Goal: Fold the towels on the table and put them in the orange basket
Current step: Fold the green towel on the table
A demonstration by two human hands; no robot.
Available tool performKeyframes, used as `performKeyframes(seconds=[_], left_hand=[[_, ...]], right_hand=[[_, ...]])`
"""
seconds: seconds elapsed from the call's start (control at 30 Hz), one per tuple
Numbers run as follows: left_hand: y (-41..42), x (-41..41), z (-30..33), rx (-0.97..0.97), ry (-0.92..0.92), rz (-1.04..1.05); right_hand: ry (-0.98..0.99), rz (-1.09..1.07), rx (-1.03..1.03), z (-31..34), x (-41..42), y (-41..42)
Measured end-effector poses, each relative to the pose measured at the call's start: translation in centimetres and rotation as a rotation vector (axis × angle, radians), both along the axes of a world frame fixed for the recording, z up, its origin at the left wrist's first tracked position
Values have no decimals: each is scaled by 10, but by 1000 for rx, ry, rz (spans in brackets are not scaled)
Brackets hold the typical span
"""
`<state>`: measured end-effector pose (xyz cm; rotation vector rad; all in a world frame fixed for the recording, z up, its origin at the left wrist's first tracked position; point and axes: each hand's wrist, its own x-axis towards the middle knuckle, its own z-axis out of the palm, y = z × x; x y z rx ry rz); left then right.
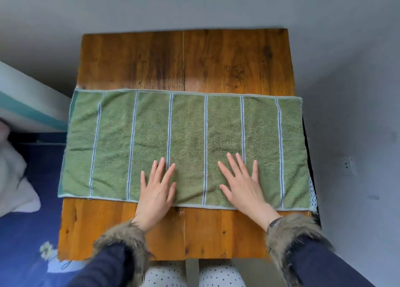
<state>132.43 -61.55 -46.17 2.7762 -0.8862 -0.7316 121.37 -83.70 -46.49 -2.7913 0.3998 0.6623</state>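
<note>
While both hands lie flat and open on the near half of the green striped towel (186, 135), fingers spread and gripping nothing, the left hand (157, 187) and the right hand (243, 183) only press the cloth to the wooden worktop (184, 59). Near to the body, the fur cuffs (287, 228) of the dark sleeves hang close to the towel's front hem, and I judge they could snag or drag that edge if the hands slide sideways. Further out, the towel lies spread lengthwise across the worktop, unfolded, and both short ends overhang the sides; the right end (311, 191) droops over the edge. A hasty fold could pull an overhanging end off, or bring the corners together askew, since the stripes already run slightly slanted. Beyond the towel the bare wood runs to the wall. No orange basket shows in this view, so the final placement cannot be judged; reaching for it blindly could undo a loose fold.
</note>
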Motion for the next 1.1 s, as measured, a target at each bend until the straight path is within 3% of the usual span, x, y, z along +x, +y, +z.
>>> performKeyframes(seconds=[0.37,0.57,0.83,1.1], left_hand=[[130,120,11,-200,-83,602],[185,190,-8,-295,159,956],[203,219,-20,-392,264,1046],[243,241,0,-445,108,1043]], right_hand=[[-118,199,76,11,138,123],[-82,194,35,2,195,189],[71,137,-36,-5,209,209],[85,189,8,-4,252,247]])
